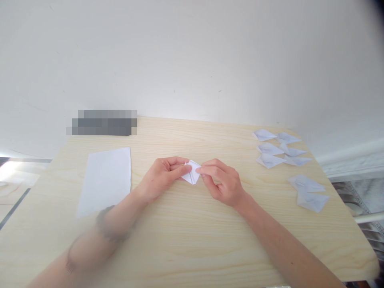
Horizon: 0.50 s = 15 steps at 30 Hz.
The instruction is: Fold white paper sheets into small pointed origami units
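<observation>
A small piece of folded white paper [193, 176] is held above the middle of the table, with crease lines showing on its face. My left hand [160, 176] pinches its left side, thumb on top and fingers behind. From the right, my right hand [223, 180] grips the paper's other edge between thumb and forefinger, the remaining fingers curled in. Parts of the paper are hidden behind the fingertips.
Several folded paper pieces [270, 161] lie in groups on the right of the wooden table [192, 248]. Flat white paper [105, 180] rests at left. A blurred dark object [103, 124] sits at the back left, near the white wall [192, 60].
</observation>
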Each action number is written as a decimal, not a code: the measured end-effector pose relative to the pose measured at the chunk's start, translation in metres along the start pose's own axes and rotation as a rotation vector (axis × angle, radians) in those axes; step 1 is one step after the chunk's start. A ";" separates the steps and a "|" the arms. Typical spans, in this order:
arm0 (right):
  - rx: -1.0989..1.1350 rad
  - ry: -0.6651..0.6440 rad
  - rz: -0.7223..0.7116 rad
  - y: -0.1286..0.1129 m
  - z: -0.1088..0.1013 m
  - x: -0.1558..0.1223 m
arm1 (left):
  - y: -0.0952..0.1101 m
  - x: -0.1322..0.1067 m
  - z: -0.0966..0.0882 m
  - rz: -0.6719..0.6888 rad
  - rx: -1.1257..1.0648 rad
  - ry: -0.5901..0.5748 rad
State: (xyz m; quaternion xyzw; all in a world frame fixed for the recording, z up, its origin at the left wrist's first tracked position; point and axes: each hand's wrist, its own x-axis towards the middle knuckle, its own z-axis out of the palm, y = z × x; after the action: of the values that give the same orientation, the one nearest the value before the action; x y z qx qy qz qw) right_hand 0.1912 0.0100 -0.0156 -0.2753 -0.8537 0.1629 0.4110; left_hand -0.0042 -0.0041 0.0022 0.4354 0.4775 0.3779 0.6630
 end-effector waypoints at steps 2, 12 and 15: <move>0.050 0.020 0.030 -0.001 0.000 -0.001 | 0.000 0.000 0.000 0.014 0.018 -0.009; 0.158 -0.081 0.430 -0.007 0.004 0.001 | -0.003 -0.007 0.007 0.141 0.242 0.069; 0.184 -0.062 0.499 -0.009 0.002 0.002 | -0.004 -0.007 0.007 0.103 0.178 0.035</move>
State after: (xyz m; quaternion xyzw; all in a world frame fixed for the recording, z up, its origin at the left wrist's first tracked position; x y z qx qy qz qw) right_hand 0.1853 0.0041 -0.0109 -0.4337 -0.7533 0.3443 0.3548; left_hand 0.0016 -0.0134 0.0015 0.5101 0.4974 0.3751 0.5930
